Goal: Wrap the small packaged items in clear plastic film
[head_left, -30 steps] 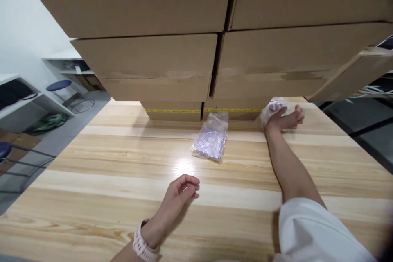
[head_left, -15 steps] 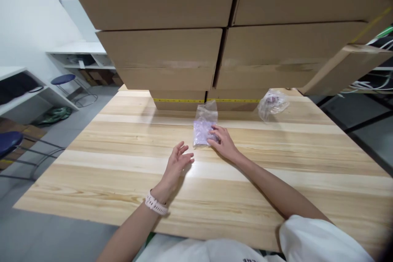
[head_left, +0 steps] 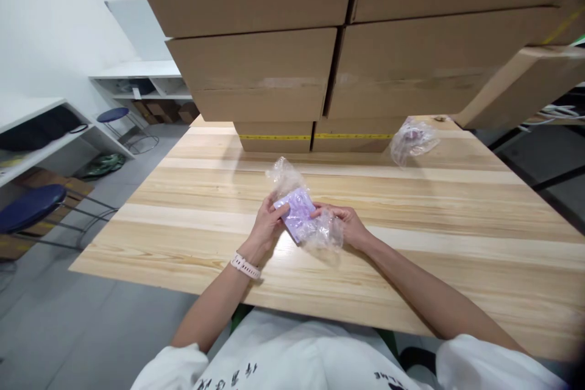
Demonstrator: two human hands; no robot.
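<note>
A clear plastic bag with purple contents [head_left: 299, 213] is lifted just above the light wooden table [head_left: 411, 207], held between both hands. My left hand [head_left: 266, 225] grips its left side, with a white watch on the wrist. On the bag's right side my right hand [head_left: 350, 225] holds the crinkled plastic. A second clear bag with purple contents [head_left: 412, 139] lies at the table's far right, beside the boxes.
Stacked cardboard boxes [head_left: 274, 73] fill the far edge of the table and rise overhead. White shelving [head_left: 41, 140] and blue stools [head_left: 27, 207] stand on the grey floor to the left. Cables hang at the far right.
My right hand left the far bag, came to the near bag and drew it closer. Both hands now hold it lifted off the table. The view pulled back.
</note>
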